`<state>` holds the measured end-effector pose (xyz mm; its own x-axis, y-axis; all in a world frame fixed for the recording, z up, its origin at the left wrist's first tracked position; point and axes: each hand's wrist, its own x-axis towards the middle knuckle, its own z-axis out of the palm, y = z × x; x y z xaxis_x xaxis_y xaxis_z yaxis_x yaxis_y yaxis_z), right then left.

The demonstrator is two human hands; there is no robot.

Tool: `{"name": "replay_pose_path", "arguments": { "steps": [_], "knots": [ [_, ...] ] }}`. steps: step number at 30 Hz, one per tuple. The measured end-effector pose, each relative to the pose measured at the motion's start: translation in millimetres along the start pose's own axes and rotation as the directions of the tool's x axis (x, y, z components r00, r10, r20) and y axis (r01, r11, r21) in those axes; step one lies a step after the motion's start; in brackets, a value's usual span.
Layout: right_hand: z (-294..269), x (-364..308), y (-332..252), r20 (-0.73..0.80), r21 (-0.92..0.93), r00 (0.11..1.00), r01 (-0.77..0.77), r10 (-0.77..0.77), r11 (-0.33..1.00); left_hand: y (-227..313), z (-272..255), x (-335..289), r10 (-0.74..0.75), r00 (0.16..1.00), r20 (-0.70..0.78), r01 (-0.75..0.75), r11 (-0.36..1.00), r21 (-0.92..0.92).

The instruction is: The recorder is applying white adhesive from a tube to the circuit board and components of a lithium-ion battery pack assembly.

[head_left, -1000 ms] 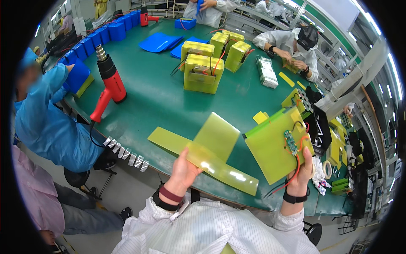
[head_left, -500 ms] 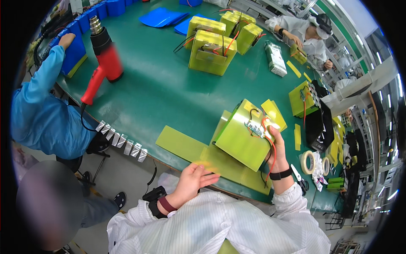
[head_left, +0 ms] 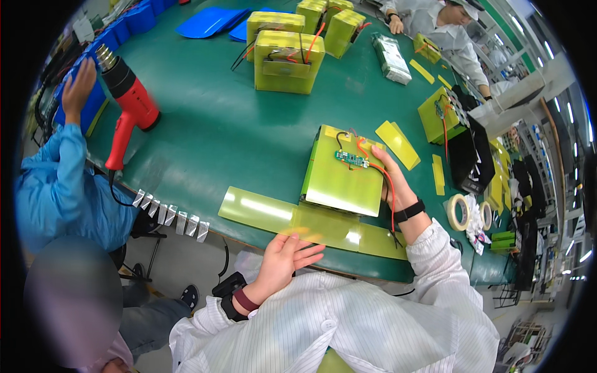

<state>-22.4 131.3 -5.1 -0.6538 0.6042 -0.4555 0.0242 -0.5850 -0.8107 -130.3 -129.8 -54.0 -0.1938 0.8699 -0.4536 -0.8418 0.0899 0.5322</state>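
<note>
Here, right hand steadying battery pack edge

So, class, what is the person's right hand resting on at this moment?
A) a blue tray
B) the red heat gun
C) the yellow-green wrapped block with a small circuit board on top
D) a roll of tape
C: the right hand lies against the far edge of the yellow-green block, beside its circuit board.

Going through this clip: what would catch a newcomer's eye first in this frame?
Probably the yellow-green wrapped block with a small circuit board and red wires on top, lying on the green table near its front edge, with the right hand on its far side. The left hand hovers open over the long yellow-green sheet in front. At far left lies a red heat gun.
</note>
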Motion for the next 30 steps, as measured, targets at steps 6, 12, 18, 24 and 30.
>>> {"name": "replay_pose_path", "arguments": {
  "steps": [6,12,18,24,30],
  "knots": [
    [-14.5,2.5,5.6,0.011,0.001,0.999,-0.036,0.036,0.999,5.9,3.6,-3.5,-0.023,0.999,-0.022,0.025,0.994,0.105],
    [-6.6,-7.7,1.5,0.057,-0.002,0.998,-0.019,0.019,1.0,25.8,-5.3,-2.9,-0.25,0.965,0.079,0.19,0.876,0.443],
    [-9.6,-7.7,4.4,0.071,0.006,0.997,-0.021,0.02,1.0,61.6,2.9,-7.1,-0.102,0.993,0.051,0.034,0.692,0.721],
    [-13.1,-7.4,13.0,0.028,0.021,0.999,0.024,-0.024,0.999,41.4,-10.5,19.2,0.549,0.709,0.442,-0.348,-0.273,0.897],
    [-9.4,-7.2,3.8,0.072,-0.013,0.997,-0.01,0.011,1.0,38.8,-11.9,23.6,0.54,0.721,0.435,-0.336,-0.277,0.9]
  ]
}}
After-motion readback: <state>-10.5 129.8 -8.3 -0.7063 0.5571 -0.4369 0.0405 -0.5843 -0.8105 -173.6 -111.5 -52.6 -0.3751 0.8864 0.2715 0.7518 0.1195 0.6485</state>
